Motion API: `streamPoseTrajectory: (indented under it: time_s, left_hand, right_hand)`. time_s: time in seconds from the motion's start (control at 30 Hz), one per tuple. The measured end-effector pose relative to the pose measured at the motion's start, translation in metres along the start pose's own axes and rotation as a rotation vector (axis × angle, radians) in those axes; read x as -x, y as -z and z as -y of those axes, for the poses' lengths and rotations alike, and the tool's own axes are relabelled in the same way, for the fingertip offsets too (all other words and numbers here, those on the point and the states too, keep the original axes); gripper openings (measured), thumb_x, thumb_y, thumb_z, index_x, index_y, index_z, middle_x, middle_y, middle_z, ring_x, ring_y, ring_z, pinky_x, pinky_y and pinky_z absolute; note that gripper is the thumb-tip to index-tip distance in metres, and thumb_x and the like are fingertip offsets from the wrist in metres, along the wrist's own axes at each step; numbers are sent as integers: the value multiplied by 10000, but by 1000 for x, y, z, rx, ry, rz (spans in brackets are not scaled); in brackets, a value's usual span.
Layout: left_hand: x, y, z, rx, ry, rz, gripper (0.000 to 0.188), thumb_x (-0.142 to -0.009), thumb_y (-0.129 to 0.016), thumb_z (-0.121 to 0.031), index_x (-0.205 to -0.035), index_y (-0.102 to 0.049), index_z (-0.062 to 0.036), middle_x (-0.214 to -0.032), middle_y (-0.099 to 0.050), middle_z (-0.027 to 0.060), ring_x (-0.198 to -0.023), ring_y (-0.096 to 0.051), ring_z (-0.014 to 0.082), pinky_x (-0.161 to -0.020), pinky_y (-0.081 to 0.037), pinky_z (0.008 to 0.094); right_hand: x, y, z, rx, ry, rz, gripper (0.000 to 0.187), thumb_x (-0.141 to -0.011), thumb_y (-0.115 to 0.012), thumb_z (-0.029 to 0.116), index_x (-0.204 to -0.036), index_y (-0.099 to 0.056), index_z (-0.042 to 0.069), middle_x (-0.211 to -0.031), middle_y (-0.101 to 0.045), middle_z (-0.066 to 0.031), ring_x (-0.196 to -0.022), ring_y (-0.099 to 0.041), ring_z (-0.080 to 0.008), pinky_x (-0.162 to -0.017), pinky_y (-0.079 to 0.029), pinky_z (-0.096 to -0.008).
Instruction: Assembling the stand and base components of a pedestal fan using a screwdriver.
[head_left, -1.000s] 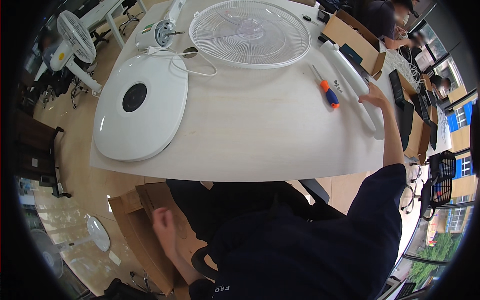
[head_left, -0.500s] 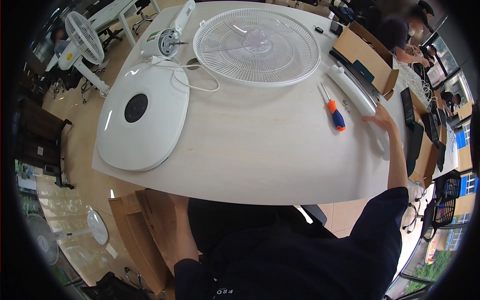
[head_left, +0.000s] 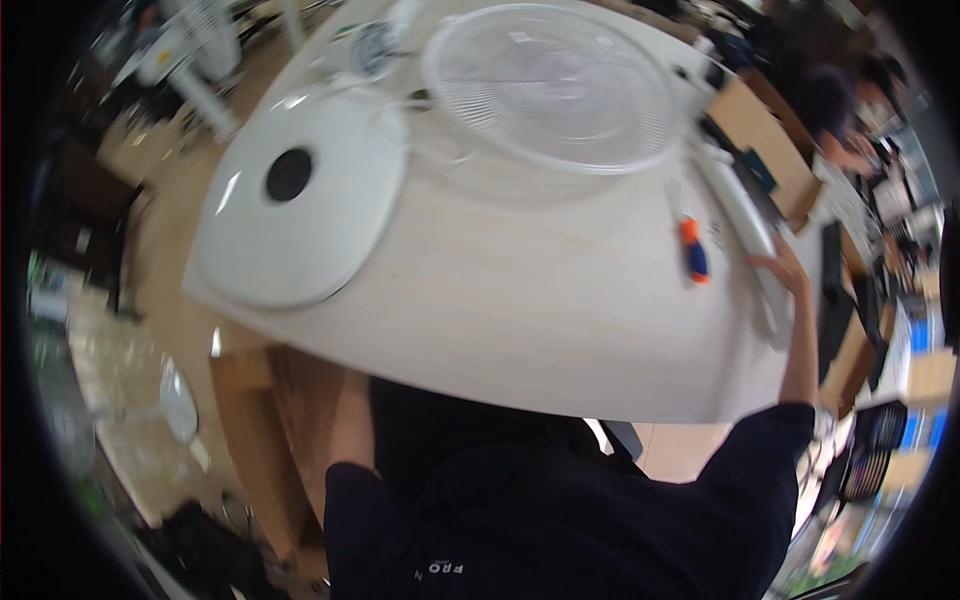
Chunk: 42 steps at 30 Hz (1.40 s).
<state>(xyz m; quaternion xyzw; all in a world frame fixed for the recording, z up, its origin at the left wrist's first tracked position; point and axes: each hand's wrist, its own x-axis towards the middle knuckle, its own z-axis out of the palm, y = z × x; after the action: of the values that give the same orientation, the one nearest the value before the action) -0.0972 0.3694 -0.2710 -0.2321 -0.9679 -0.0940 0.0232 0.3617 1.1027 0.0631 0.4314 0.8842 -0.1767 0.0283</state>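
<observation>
My right hand [head_left: 784,270] lies over the lower part of a white fan pole [head_left: 742,205] at the table's right side, its thumb across the pole. Left of that pole is a screwdriver [head_left: 694,255] with an orange and blue handle, beside a few small metal bits. My left forearm [head_left: 350,420] reaches down by a cardboard box [head_left: 255,440] below the table's front edge; the fingers are hidden there. A white fan base [head_left: 345,225] with a dark round centre lies on the left. Behind it is a fan motor unit [head_left: 372,50]. The round fan grille [head_left: 560,90] lies at the far middle.
An open cardboard box [head_left: 765,140] stands at the table's far right. Beyond are more boxes, a black chair [head_left: 872,450] and people at work. An assembled fan [head_left: 185,80] stands at far left, and another white disc-based fan [head_left: 178,400] is on the left floor.
The view has swung and blurred, so the table things sit farther right in the picture. My right hand remains on the pole; my left hand has sunk out of sight by the box.
</observation>
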Motion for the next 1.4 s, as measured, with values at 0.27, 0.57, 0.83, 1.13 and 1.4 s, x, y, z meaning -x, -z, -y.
streamPoseTrajectory:
  time_s: [0.27, 0.57, 0.83, 1.13, 1.4]
  left_hand:
    - [62, 44, -54, 143, 14, -108, 326, -848, -719, -223, -1134, -708, -67, -1311, -580, 189, -1128, -586, 394, -874, -482, 509]
    - [224, 173, 3, 967, 311, -80, 396, -953, -733, -113, -1319, -596, -47, -1312, -562, 163, -1160, -646, 293, -1027, -520, 424]
    - [338, 248, 122, 661, 806, -204, 352, -948, -752, -224, -1224, -642, -34, -1122, -658, 141, -1041, -675, 271, -935, -545, 406]
    - [350, 191, 119, 271, 594, 157, 304, -897, -694, -155, -1177, -747, -52, -883, -720, 133, -818, -729, 347, -689, -582, 476]
    - [304, 202, 122, 523, 500, 143, 315, -868, -719, -124, -1161, -733, -8, -876, -707, 129, -819, -737, 306, -675, -592, 434]
  right_hand:
    - [-36, -2, -52, -250, 63, 78, 748, -852, -793, 368, -1449, -585, -31, -1298, -676, -173, -1137, -649, -279, -1005, -512, -419]
    - [-13, 5, 8, -97, 111, -53, 699, -987, -706, 416, -1500, -535, -27, -1463, -578, -222, -1340, -553, -342, -1142, -430, -464]
    - [105, -19, 244, -148, 578, -582, 659, -1050, -648, 421, -1518, -515, -23, -1526, -530, -232, -1416, -503, -357, -1191, -391, -481]
    - [295, -307, 537, -424, 988, 312, 551, -945, -724, 200, -1432, -561, 2, -1436, -580, -201, -1365, -540, -350, -1195, -377, -453]
    - [388, -496, 706, -355, 966, 782, 380, -973, -739, 188, -1307, -666, 21, -1045, -682, -154, -864, -691, -278, -862, -532, -366]
